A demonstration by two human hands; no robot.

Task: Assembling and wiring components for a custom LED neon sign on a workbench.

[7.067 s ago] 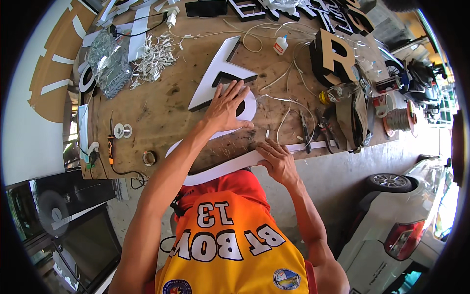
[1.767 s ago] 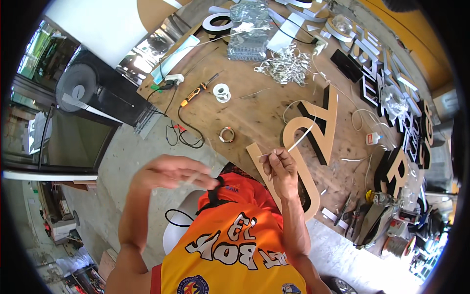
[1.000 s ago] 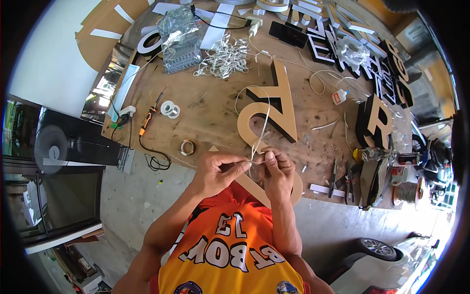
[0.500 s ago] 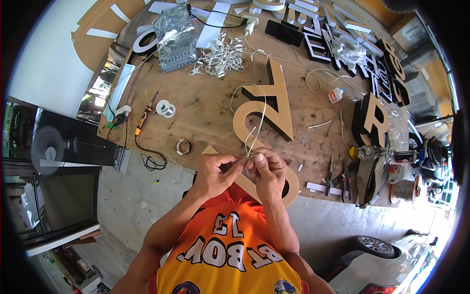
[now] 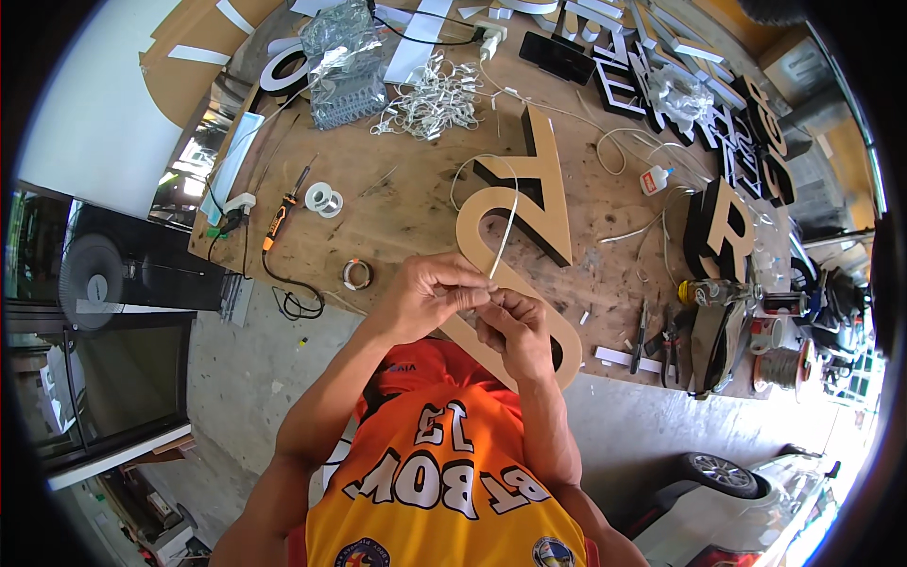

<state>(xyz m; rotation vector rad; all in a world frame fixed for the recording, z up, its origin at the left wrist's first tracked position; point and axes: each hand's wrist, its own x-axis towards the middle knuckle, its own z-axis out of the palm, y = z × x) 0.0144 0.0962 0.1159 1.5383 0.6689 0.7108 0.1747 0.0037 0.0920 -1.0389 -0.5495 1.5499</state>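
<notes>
**Both Hands Pinching a White Strip Above a Tan Sign Letter**

Left hand (image 5: 430,300): fingers curled and closed, fingertips pressed together on the lower end of a thin white strip (image 5: 506,236). The hand sits just beside the right hand, the fingertips of both meeting at the same point.

Right hand (image 5: 518,331): fingers bent inward and closed on the same end of the strip, directly below and to the right of the left hand's fingertips.

White strip: it rises from the pinch point away from the person, then curves in a loop over the upper part of the tan letter (image 5: 515,248). Whether the strip touches the letter along its run cannot be told.

Tan letter: a large flat-faced sign letter with dark side walls, lying on the wooden workbench (image 5: 416,198) directly beyond and beneath both hands. Its lower leg passes under the right hand toward the near bench edge.

Surroundings, outward from the hands:
- Just left of the left hand: a small roll of tape (image 5: 357,274).
- Farther left and beyond: a soldering iron (image 5: 280,219) with an orange handle and black cord, and a white spool (image 5: 325,198).
- Right of the right hand: pliers (image 5: 641,331) near the bench edge.
- Farther right: a second upright dark letter (image 5: 723,231) and a small glue bottle (image 5: 657,178).
- Far beyond the hands: a heap of white wired modules (image 5: 433,94).
</notes>
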